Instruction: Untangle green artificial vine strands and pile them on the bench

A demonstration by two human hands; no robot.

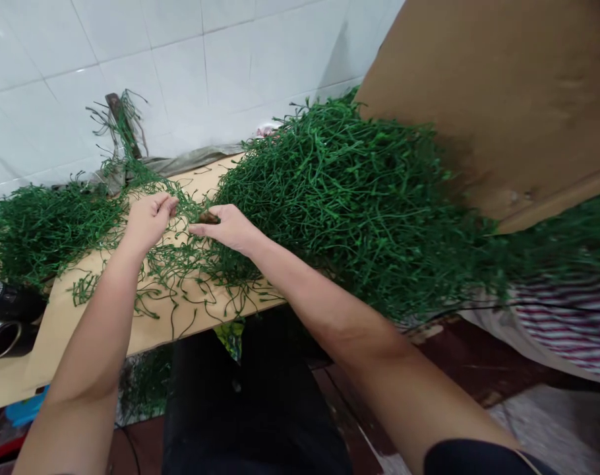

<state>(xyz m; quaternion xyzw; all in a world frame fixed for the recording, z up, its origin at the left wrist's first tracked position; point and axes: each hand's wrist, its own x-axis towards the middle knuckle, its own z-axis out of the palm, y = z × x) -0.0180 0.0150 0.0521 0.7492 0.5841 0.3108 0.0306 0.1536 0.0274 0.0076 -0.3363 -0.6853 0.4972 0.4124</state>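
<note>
- Beyond both your hands runs a white tiled wall [260, 59].
- A brown cardboard panel [488, 99] leans up and to the right of your right hand [228, 227].
- The large heap of green strands [339, 178] rises just right of your right hand, spreading back behind it and away past your forearm.
- The pale bench [144, 330] lies under your 2 hands, its near edge on your side of them.
- A smaller green heap [47, 224] sits left of your left hand [151, 214].
- Loose strands [176, 264] are scattered between your hands and nearer to you.
- Striped fabric [571, 336] is well off to the right of your right hand.
- A wooden post [115, 105] draped with strands stands behind your left hand.
- A black bottle [8, 300] lies well left of your left hand.
- Your left hand has its fingers curled in, thumb against them; you cannot tell whether a strand is pinched there.
- Your right hand grips a small brown piece [210, 218] between thumb and fingers, among thin strands; what it is cannot be made out.
</note>
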